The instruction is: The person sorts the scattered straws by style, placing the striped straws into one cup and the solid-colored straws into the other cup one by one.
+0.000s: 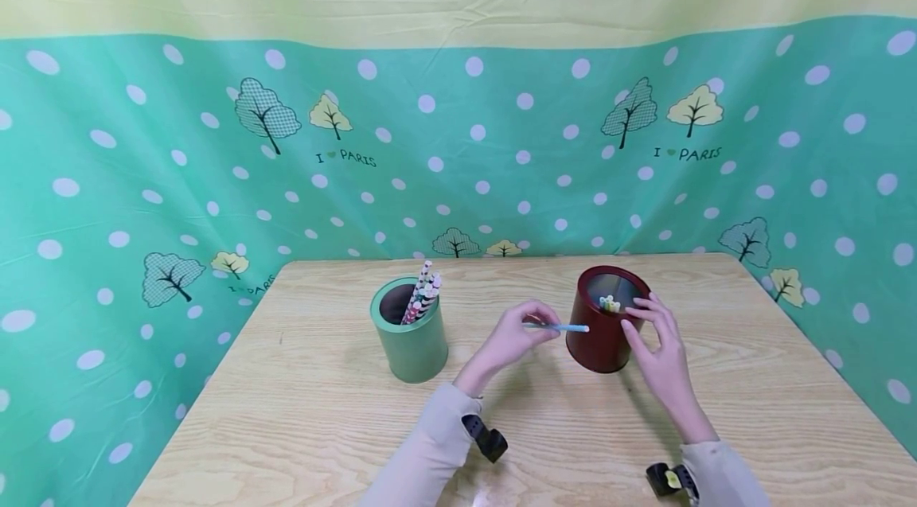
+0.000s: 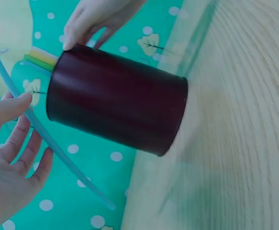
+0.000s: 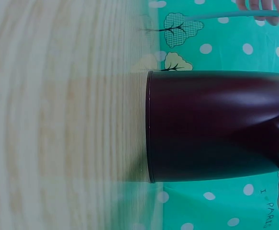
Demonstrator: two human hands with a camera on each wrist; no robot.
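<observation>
Blue straw held level above the wooden worktop, pinched between the fingers of the left hand, its free tip reaching the front rim of a dark red cup. The right hand rests with relaxed, nearly straight fingers against that cup's right side and rim, gripping nothing. Inside the red cup, the tops of a few pastel straws show, yellow and green among them. Left of both hands and well apart from the red cup stands a green cup holding a bundle of patterned straws that lean to the right. A teal polka-dot cloth printed with trees hangs behind the worktop.
</observation>
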